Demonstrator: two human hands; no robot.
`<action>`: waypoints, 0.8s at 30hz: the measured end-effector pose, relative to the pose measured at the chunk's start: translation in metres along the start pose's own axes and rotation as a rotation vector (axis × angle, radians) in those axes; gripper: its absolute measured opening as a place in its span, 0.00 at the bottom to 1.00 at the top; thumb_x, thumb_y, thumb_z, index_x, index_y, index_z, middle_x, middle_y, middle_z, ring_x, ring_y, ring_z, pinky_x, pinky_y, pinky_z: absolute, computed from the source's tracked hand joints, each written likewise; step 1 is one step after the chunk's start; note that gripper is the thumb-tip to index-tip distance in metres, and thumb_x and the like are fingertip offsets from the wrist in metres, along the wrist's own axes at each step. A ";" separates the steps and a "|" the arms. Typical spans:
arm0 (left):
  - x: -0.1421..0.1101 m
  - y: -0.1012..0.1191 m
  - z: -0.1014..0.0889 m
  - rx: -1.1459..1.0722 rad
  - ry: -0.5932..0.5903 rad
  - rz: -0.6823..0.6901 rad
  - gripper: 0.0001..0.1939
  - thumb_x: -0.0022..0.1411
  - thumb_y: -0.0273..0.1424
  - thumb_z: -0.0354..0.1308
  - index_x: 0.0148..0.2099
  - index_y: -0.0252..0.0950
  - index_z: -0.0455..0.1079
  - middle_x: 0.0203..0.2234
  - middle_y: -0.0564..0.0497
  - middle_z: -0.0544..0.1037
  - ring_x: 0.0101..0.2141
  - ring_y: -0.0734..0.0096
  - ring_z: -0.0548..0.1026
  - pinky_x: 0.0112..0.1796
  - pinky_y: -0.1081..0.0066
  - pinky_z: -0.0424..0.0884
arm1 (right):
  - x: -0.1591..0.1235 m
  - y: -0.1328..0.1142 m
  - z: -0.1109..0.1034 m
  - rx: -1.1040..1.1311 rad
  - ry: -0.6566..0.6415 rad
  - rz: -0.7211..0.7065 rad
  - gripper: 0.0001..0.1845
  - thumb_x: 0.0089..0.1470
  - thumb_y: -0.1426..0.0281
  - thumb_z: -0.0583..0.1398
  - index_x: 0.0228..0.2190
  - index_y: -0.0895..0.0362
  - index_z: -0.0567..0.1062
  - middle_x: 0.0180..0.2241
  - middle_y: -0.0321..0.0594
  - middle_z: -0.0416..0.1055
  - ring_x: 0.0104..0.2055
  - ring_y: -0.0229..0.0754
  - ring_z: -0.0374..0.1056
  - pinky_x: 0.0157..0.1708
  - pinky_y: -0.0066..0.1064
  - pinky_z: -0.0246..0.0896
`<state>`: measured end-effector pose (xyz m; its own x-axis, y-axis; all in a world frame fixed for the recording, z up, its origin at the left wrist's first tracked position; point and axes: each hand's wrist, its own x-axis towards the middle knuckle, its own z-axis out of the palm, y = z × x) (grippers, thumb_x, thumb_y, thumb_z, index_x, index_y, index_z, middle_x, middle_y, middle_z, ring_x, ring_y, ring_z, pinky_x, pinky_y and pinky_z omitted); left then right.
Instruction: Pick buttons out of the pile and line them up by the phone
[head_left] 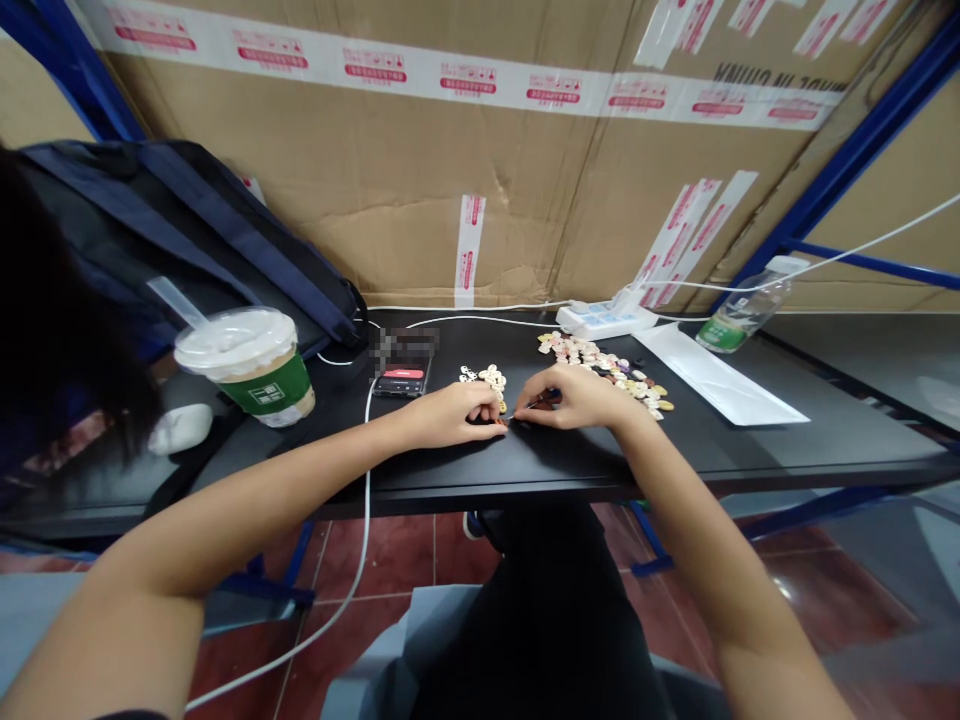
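Observation:
Over the front middle of the black table, my left hand (454, 414) is closed, its thumb and forefinger pinching a small orange-red piece (500, 423). Facing it, my right hand (574, 397) is closed too, on a thin, dark-and-shiny item (536, 404) whose kind I cannot make out. The fingertips of both hands nearly meet. Just behind my left hand lies a little group of small cream and white pieces (493, 377), like charms or buttons. A larger spread of similar cream, pink, yellow and dark pieces (592, 356) lies behind my right hand.
A phone (401, 380) lies left of the small pieces. Further left stand a lidded drink cup (259, 375), a white mouse (180, 428) and a backpack (202, 220). At right are a power strip (606, 320), a white packet (724, 378) and a bottle (746, 310). A white cable (366, 520) hangs over the front edge.

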<state>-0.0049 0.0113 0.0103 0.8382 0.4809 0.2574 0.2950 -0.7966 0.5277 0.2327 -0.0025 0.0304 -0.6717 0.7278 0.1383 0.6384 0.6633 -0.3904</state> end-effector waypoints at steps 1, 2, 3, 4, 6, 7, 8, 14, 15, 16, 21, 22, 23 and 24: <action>0.000 0.000 -0.001 -0.013 -0.001 0.006 0.10 0.63 0.36 0.60 0.36 0.33 0.71 0.29 0.51 0.72 0.30 0.73 0.68 0.34 0.73 0.65 | 0.000 0.000 0.000 0.001 0.000 -0.001 0.12 0.54 0.63 0.62 0.34 0.55 0.83 0.28 0.38 0.79 0.26 0.36 0.67 0.28 0.27 0.57; 0.000 0.000 -0.002 -0.027 -0.005 0.013 0.10 0.63 0.36 0.60 0.36 0.33 0.72 0.29 0.51 0.72 0.30 0.73 0.69 0.33 0.73 0.65 | 0.000 0.000 0.000 0.003 -0.004 -0.001 0.12 0.55 0.63 0.62 0.34 0.55 0.83 0.28 0.38 0.79 0.26 0.37 0.67 0.28 0.27 0.57; 0.000 0.000 -0.003 -0.039 -0.015 0.019 0.09 0.63 0.35 0.59 0.37 0.33 0.72 0.29 0.51 0.72 0.30 0.73 0.69 0.33 0.73 0.65 | -0.001 0.000 -0.001 0.005 -0.010 0.001 0.12 0.55 0.62 0.62 0.34 0.55 0.83 0.28 0.37 0.79 0.26 0.37 0.68 0.28 0.27 0.58; 0.000 0.000 -0.004 -0.047 -0.026 0.022 0.09 0.63 0.35 0.59 0.38 0.33 0.73 0.28 0.51 0.72 0.30 0.74 0.69 0.33 0.73 0.65 | -0.001 0.000 -0.001 0.006 -0.018 0.005 0.12 0.55 0.62 0.61 0.34 0.55 0.83 0.28 0.37 0.79 0.26 0.37 0.68 0.28 0.27 0.58; 0.000 0.000 -0.006 -0.043 -0.045 0.021 0.07 0.63 0.33 0.58 0.39 0.34 0.74 0.29 0.51 0.72 0.30 0.73 0.69 0.33 0.73 0.65 | -0.003 0.000 -0.003 0.006 -0.028 0.014 0.13 0.56 0.61 0.61 0.34 0.54 0.83 0.29 0.37 0.79 0.27 0.38 0.68 0.29 0.27 0.59; 0.000 -0.001 -0.007 -0.034 -0.047 0.018 0.07 0.63 0.32 0.58 0.39 0.34 0.74 0.30 0.51 0.72 0.30 0.73 0.69 0.33 0.73 0.65 | -0.003 0.000 -0.004 0.003 -0.019 0.019 0.13 0.56 0.60 0.61 0.34 0.54 0.82 0.29 0.38 0.79 0.27 0.38 0.69 0.29 0.27 0.60; 0.000 -0.001 -0.007 -0.022 -0.042 0.016 0.06 0.62 0.31 0.58 0.39 0.34 0.74 0.30 0.51 0.72 0.31 0.73 0.69 0.34 0.73 0.65 | -0.004 0.001 -0.004 -0.003 0.003 0.026 0.14 0.56 0.60 0.60 0.34 0.55 0.82 0.29 0.38 0.79 0.28 0.39 0.69 0.30 0.28 0.60; 0.000 -0.002 -0.006 0.010 -0.015 0.024 0.04 0.60 0.27 0.58 0.38 0.34 0.71 0.31 0.51 0.72 0.31 0.73 0.68 0.34 0.72 0.65 | -0.003 0.026 -0.003 -0.262 0.248 0.146 0.11 0.57 0.70 0.57 0.37 0.57 0.79 0.36 0.45 0.77 0.37 0.44 0.71 0.39 0.33 0.63; 0.000 -0.001 -0.006 0.005 -0.012 0.021 0.04 0.59 0.26 0.57 0.37 0.34 0.71 0.31 0.51 0.72 0.31 0.73 0.68 0.34 0.73 0.65 | -0.003 0.032 -0.002 -0.311 0.242 0.184 0.12 0.57 0.72 0.56 0.37 0.57 0.79 0.38 0.46 0.77 0.39 0.46 0.71 0.41 0.34 0.64; 0.000 0.000 -0.006 -0.004 -0.008 0.015 0.04 0.58 0.26 0.57 0.37 0.34 0.70 0.30 0.51 0.72 0.30 0.73 0.67 0.33 0.73 0.65 | -0.002 0.037 0.000 -0.342 0.224 0.222 0.13 0.57 0.73 0.55 0.38 0.58 0.79 0.39 0.47 0.77 0.41 0.47 0.71 0.43 0.35 0.64; 0.000 0.002 -0.005 -0.052 -0.001 -0.024 0.05 0.56 0.22 0.56 0.36 0.34 0.69 0.29 0.52 0.73 0.28 0.76 0.66 0.31 0.74 0.63 | -0.004 0.042 0.002 -0.434 0.257 0.340 0.15 0.57 0.74 0.55 0.41 0.57 0.79 0.45 0.48 0.76 0.46 0.50 0.71 0.46 0.38 0.64; 0.000 0.002 -0.005 -0.061 0.000 -0.034 0.05 0.56 0.22 0.56 0.36 0.34 0.69 0.29 0.52 0.73 0.27 0.76 0.66 0.31 0.74 0.63 | -0.005 0.037 0.001 -0.425 0.293 0.314 0.14 0.57 0.72 0.56 0.42 0.57 0.78 0.45 0.48 0.76 0.46 0.50 0.71 0.45 0.38 0.64; 0.000 0.002 -0.005 -0.077 0.002 -0.046 0.04 0.56 0.23 0.56 0.36 0.33 0.69 0.29 0.52 0.74 0.27 0.76 0.66 0.30 0.74 0.63 | -0.006 0.032 0.000 -0.389 0.320 0.260 0.13 0.57 0.71 0.57 0.42 0.57 0.78 0.44 0.47 0.76 0.45 0.49 0.71 0.45 0.38 0.64; 0.000 0.002 -0.005 -0.101 0.008 -0.064 0.04 0.57 0.23 0.56 0.37 0.33 0.69 0.29 0.52 0.74 0.27 0.76 0.67 0.30 0.74 0.63 | -0.006 0.025 -0.001 -0.319 0.324 0.186 0.13 0.56 0.69 0.58 0.43 0.57 0.78 0.42 0.46 0.76 0.43 0.48 0.71 0.44 0.36 0.64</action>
<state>-0.0065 0.0117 0.0149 0.8155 0.5327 0.2264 0.2997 -0.7232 0.6222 0.2531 0.0101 0.0207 -0.4159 0.8221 0.3888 0.8539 0.5001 -0.1441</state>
